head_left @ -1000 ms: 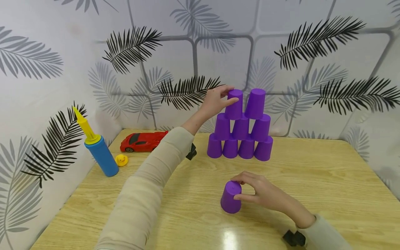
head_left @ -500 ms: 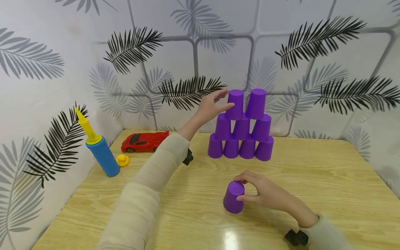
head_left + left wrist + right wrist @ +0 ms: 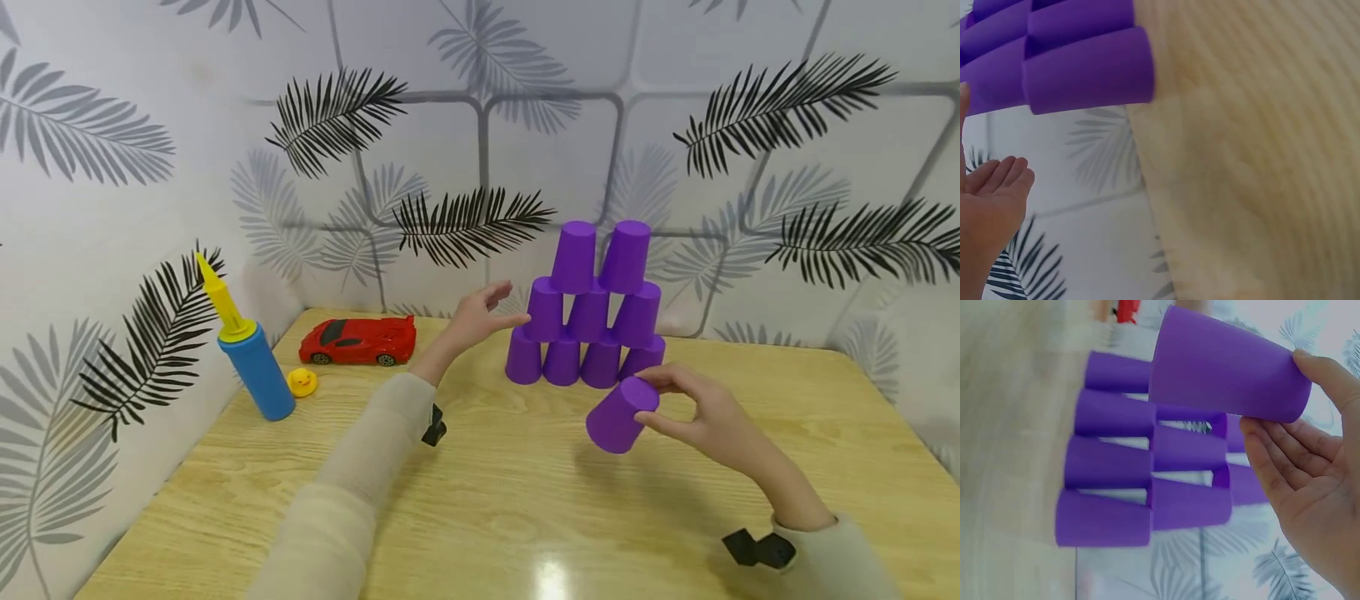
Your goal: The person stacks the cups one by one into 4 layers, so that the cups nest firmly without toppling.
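A purple cup (image 3: 621, 417), mouth down and tilted, is pinched near its base by my right hand (image 3: 708, 417) above the table, in front of the stack. In the right wrist view the thumb and fingers grip the base end of this cup (image 3: 1225, 369). Behind it rises a pyramid of upside-down purple cups (image 3: 590, 315): a bottom row of several, three in the middle, two on top. My left hand (image 3: 480, 317) is empty, fingers relaxed, beside the left side of the pyramid. The left wrist view shows that hand (image 3: 994, 200) apart from the stacked cups (image 3: 1088, 69).
On the left of the wooden table (image 3: 480, 517) stand a blue and yellow hand pump (image 3: 258, 367), a small yellow rubber duck (image 3: 303, 382) and a red toy car (image 3: 358, 341). A leaf-patterned wall (image 3: 420, 167) runs close behind the stack.
My right hand has lifted the cup off the table and carried it forward and right, tilting it. My left hand has drawn back and down from the top left cup. The view has shifted slightly.
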Tool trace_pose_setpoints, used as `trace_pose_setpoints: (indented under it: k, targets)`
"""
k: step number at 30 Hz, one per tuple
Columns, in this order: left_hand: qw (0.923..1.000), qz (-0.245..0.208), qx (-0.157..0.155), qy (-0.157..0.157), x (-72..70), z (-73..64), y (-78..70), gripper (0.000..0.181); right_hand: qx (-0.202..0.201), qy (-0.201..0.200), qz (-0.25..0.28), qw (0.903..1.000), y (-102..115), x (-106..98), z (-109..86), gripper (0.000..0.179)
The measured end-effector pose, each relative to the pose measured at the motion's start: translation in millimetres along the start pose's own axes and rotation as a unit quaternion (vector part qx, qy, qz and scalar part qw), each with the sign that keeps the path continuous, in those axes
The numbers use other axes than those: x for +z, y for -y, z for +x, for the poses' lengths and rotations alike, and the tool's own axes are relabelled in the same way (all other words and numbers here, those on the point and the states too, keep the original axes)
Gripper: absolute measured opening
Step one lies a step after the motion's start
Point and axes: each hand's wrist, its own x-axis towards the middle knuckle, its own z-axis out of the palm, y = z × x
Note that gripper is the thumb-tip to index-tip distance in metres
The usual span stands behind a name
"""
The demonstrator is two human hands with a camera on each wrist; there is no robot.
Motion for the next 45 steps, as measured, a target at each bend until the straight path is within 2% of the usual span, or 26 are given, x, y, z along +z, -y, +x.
trace_pose_setpoints:
  k: [4, 9, 11, 13, 15, 17, 20, 24, 26, 27, 29, 31, 34, 37, 41, 45]
  targets:
    - [0.9994, 0.000, -0.015, 0.032, 5.2, -3.2, 16.9, 0.081, 0.011, -0.040, 0.005, 0.9991, 0.2, -13.7, 0.2, 0.046]
    - [0.9977, 0.019, -0.016, 0.063, 13.2, -4.5, 25.0, 0.079, -0.005, -0.088, 0.055, 0.9945, -1.6, -21.4, 1.6, 0.050]
    - [0.9972, 0.032, -0.010, 0.066, 15.5, -4.1, 27.0, 0.076, -0.004, -0.115, 0.094, 0.9889, -1.9, -22.7, 2.2, 0.048]
    - [0.9971, 0.040, -0.006, 0.064, 17.3, -4.0, 28.4, 0.072, -0.004, -0.148, 0.154, 0.9769, -2.0, -23.7, 3.6, 0.046]
    - [0.9972, 0.045, 0.000, 0.060, 18.4, -4.4, 28.5, 0.067, -0.007, -0.183, 0.208, 0.9607, -2.0, -25.5, 6.3, 0.044]
    - [0.9974, 0.047, 0.003, 0.054, 18.7, -6.0, 29.4, 0.062, -0.014, -0.218, 0.275, 0.9361, -1.5, -26.1, 10.3, 0.042]
    - [0.9977, 0.048, 0.005, 0.048, 18.9, -7.3, 30.6, 0.055, -0.004, -0.275, 0.323, 0.9054, 0.8, -29.4, 20.5, 0.038]
    - [0.9978, 0.047, 0.010, 0.046, 19.1, -6.4, 32.4, 0.050, 0.021, -0.360, 0.385, 0.8495, 4.2, -35.2, 40.7, 0.030]
    - [0.9977, 0.046, 0.013, 0.048, 19.4, -5.5, 33.2, 0.050, 0.022, -0.389, 0.422, 0.8187, 4.4, -38.1, 52.3, 0.026]
    - [0.9976, 0.045, 0.015, 0.050, 19.6, -5.2, 33.0, 0.050, 0.020, -0.398, 0.436, 0.8068, 4.0, -39.9, 58.2, 0.026]
    - [0.9974, 0.045, 0.016, 0.053, 19.9, -4.7, 32.8, 0.051, 0.019, -0.415, 0.455, 0.7877, 2.5, -43.2, 70.2, 0.024]
    - [0.9972, 0.047, 0.016, 0.057, 19.9, -4.6, 32.2, 0.051, 0.022, -0.425, 0.461, 0.7788, 0.5, -47.0, 82.6, 0.022]
    - [0.9967, 0.052, 0.016, 0.060, 19.2, -4.4, 31.1, 0.051, 0.030, -0.432, 0.452, 0.7802, -3.5, -53.1, 101.6, 0.020]
    - [0.9962, 0.061, 0.017, 0.061, 18.8, -4.0, 32.0, 0.051, 0.049, -0.421, 0.412, 0.8069, -8.0, -59.7, 118.7, 0.023]
    - [0.9956, 0.068, 0.017, 0.062, 18.6, -3.5, 34.1, 0.050, 0.085, -0.397, 0.337, 0.8495, -13.4, -68.2, 138.5, 0.026]
    - [0.9958, 0.064, 0.017, 0.063, 18.8, -3.3, 34.7, 0.050, 0.110, -0.363, 0.285, 0.8801, -17.6, -75.4, 156.4, 0.028]
